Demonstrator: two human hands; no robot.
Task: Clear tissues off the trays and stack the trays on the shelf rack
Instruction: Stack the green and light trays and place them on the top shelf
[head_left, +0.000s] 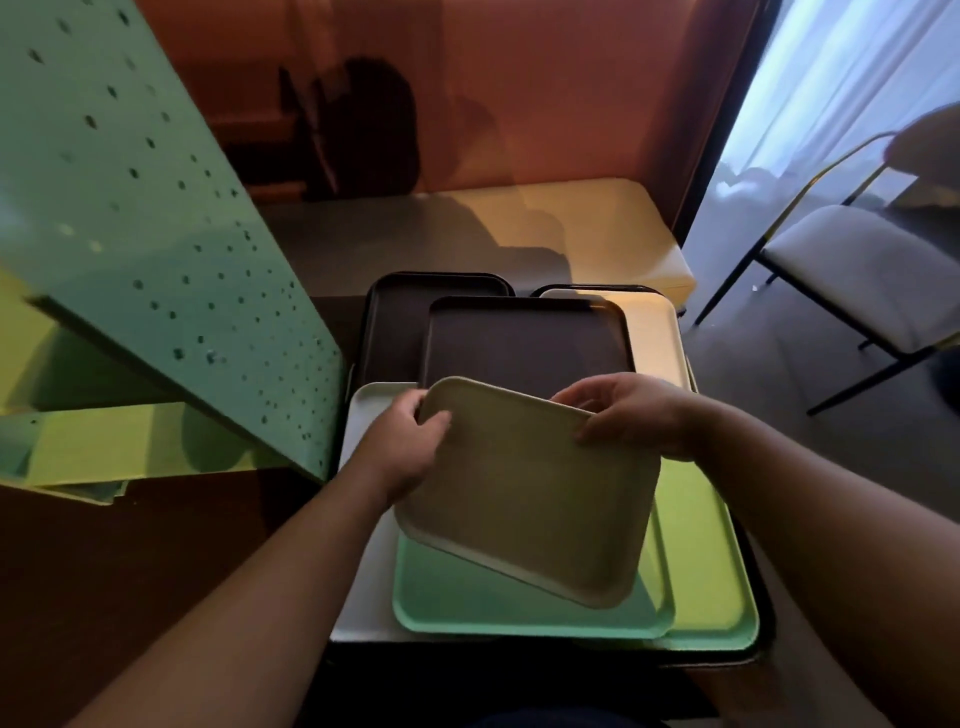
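Note:
I hold a beige tray (530, 493) tilted above the pile, its underside facing me. My left hand (402, 447) grips its far left corner and my right hand (631, 413) grips its far right corner. Under it lie a mint-green tray (467, 603), a lime-green tray (701, 561) and a white tray (363, 415). Behind them sit a dark brown tray (524, 343), another dark tray (395, 322) and a cream tray (654, 332). No tissue shows on any tray. The mint-green perforated shelf rack (156, 234) stands at my left.
A lime-green shelf surface (104, 441) of the rack lies low at the left. A pale table (519, 228) stands beyond the trays, before an orange wall. A white-cushioned chair (857, 270) with black legs is at the right by the window.

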